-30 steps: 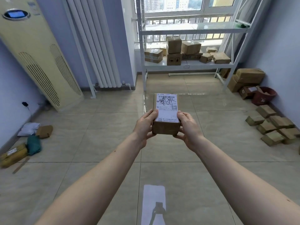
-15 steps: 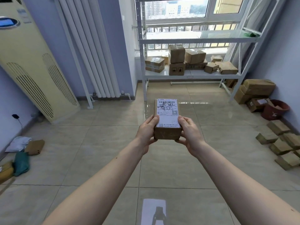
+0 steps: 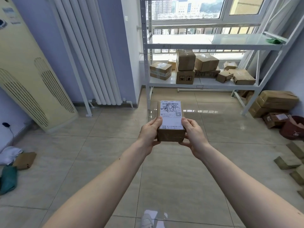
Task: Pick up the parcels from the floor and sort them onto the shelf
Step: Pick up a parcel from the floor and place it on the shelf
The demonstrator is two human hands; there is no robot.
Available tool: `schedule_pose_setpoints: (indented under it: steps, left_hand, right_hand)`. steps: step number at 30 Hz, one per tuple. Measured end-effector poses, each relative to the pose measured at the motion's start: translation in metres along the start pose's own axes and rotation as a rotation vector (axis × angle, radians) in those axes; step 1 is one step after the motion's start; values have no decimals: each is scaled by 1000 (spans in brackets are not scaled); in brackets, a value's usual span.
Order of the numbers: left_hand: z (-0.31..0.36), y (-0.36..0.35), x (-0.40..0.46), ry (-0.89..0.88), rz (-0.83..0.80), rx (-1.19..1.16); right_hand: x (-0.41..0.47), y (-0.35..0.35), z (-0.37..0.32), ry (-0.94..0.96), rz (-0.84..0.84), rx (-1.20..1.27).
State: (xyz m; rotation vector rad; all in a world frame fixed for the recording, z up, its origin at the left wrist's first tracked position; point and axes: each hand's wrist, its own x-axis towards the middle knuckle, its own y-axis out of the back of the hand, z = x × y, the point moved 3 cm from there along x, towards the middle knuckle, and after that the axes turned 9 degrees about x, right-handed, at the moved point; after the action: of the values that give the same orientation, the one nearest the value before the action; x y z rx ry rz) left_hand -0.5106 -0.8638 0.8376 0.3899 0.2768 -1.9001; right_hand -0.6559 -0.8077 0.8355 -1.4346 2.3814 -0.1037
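I hold a small brown cardboard parcel [image 3: 171, 122] with a white shipping label on top, out in front of me at about chest height. My left hand [image 3: 150, 133] grips its left side and my right hand [image 3: 193, 134] grips its right side. Straight ahead stands a white metal shelf [image 3: 204, 83] before the window. Its lower board carries several cardboard parcels [image 3: 185, 68]. The board above [image 3: 213, 45] holds only a small green thing at its right end.
Brown parcels lie on the floor at the right [image 3: 289, 162], beside stacked boxes [image 3: 276, 102] and a dark red bin [image 3: 292, 129]. Soft bags [image 3: 9, 168] sit at the left wall. A cream air conditioner [image 3: 24, 71] and white radiator [image 3: 92, 55] stand left.
I have walked toward the shelf, which now looks bigger and nearer. The parcel stays held in both hands the same way.
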Motion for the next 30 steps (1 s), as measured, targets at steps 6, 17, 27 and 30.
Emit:
schedule_pose_setpoints:
  steps: [6, 17, 27, 30]
  left_hand:
    - [42, 16, 85, -30, -3, 1]
    - [128, 28, 237, -70, -50, 14]
    - [194, 7, 382, -73, -24, 15]
    - [219, -1, 424, -76, -1, 6]
  right_hand:
    - [86, -29, -20, 4, 21, 6]
    - [239, -70, -76, 44, 39, -6]
    - [394, -77, -121, 56, 19, 0]
    - [442, -77, -141, 41, -6, -23]
